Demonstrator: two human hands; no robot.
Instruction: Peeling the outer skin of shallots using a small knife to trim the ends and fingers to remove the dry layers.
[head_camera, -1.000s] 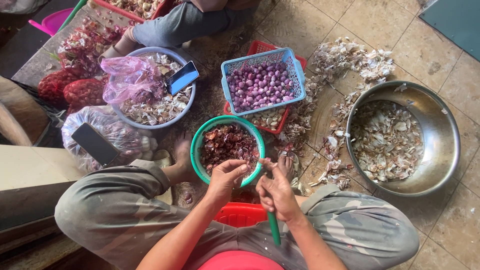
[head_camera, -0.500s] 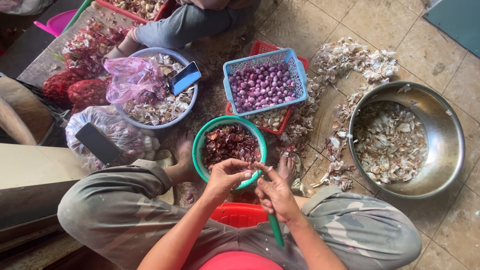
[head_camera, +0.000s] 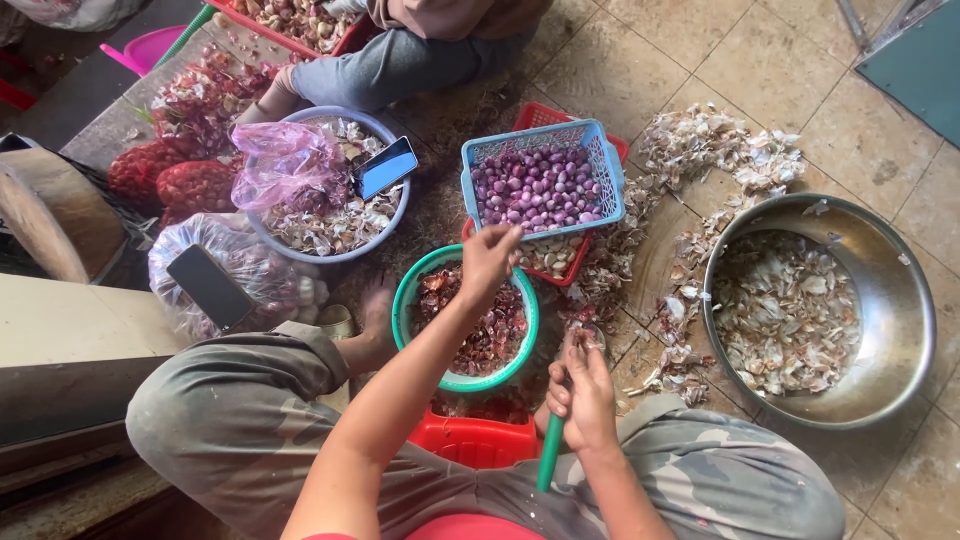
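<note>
Above green bowl (head_camera: 415, 290), left hand (head_camera: 487, 262) fingers pinched shut.

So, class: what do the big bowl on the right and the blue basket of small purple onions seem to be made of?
The big bowl looks like bare metal, probably steel: grey, with a soft shine on its rim and wall. The blue basket looks like moulded plastic: even matt colour and a fine lattice of holes in its walls.

Big steel bowl (head_camera: 905, 330) of pale garlic skins sits on the right, with loose skins (head_camera: 715, 155) scattered on the tiles up-left of it. Far left of that bowl there's a grey basin (head_camera: 300, 245) holding a pink plastic bag (head_camera: 285, 160) and a phone (head_camera: 386, 166), plus red mesh sacks (head_camera: 165, 180) further left.
</note>
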